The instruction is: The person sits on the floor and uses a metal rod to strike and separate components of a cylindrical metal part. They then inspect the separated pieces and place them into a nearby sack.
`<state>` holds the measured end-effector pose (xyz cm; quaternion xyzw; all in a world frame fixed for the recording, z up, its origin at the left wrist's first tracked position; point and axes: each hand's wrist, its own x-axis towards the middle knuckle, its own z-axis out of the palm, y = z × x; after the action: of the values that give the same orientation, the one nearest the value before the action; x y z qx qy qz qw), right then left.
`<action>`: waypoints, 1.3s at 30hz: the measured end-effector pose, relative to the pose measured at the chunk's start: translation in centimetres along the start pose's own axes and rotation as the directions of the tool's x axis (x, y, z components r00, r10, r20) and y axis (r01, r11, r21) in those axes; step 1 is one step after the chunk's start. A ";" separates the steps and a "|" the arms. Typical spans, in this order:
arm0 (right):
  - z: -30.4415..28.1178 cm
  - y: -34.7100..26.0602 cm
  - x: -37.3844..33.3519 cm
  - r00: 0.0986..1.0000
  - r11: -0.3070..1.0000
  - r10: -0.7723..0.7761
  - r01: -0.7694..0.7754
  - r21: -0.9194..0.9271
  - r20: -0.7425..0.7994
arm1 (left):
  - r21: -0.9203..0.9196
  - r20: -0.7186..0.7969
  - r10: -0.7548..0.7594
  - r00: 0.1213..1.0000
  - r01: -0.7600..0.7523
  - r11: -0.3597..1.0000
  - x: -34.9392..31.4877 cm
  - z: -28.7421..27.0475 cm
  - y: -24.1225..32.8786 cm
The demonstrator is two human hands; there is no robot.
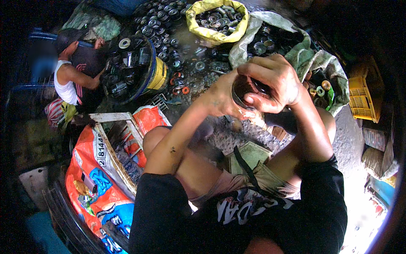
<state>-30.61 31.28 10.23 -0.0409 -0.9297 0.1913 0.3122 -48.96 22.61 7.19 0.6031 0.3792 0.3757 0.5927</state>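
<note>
- Your left hand [222, 96] curls around the near left side of a dark, round-rimmed piece [242, 88], gripping it.
- Your right hand [270, 82] bends over the same piece from the right, fingers closed around it; their exact contact is partly hidden.
- The piece sits between both hands, raised above the floor [270, 137] in front of you.
- Beyond your hands stand a yellow-rimmed sack [195, 26] and a pale sack [242, 47], both holding dark parts.
- To your left, a person in a white top [65, 78] reaches toward a tub with a yellow side [159, 76], filled with dark cans.
- A yellow crate [360, 99] stands to your right.
</note>
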 end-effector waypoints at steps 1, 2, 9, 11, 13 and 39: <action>-0.2 -0.1 -0.1 0.999 1.000 -0.018 0.017 0.009 0.030 | -0.037 0.053 -0.021 0.998 0.023 0.999 0.0 -0.1 0.4; -0.6 -0.4 -0.1 0.999 0.999 -0.001 -0.001 0.041 0.040 | -0.074 0.106 -0.039 0.994 0.047 0.996 0.1 0.0 0.6; -0.6 -1.8 1.2 0.971 0.957 -0.230 0.237 0.168 -0.061 | -0.202 0.388 0.000 0.922 0.084 0.976 -0.6 -0.2 0.0; -0.8 -2.2 1.0 0.963 0.948 -0.265 0.268 0.173 -0.039 | -0.300 0.496 0.060 0.866 0.106 0.948 -0.1 0.2 -1.4; -0.8 -2.3 0.9 0.965 0.943 -0.261 0.257 0.209 -0.009 | -0.429 0.575 0.120 0.810 0.173 0.887 0.1 1.0 -2.5; -6.1 1.7 -0.6 0.820 0.853 0.520 -0.485 0.191 -0.239 | 0.289 -0.168 0.146 0.975 -0.093 0.953 -0.7 1.3 -5.4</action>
<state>-26.61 34.71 13.75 -0.2924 -0.8183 0.3151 0.3815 -48.18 21.43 1.79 0.6647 0.4451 0.4088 0.4393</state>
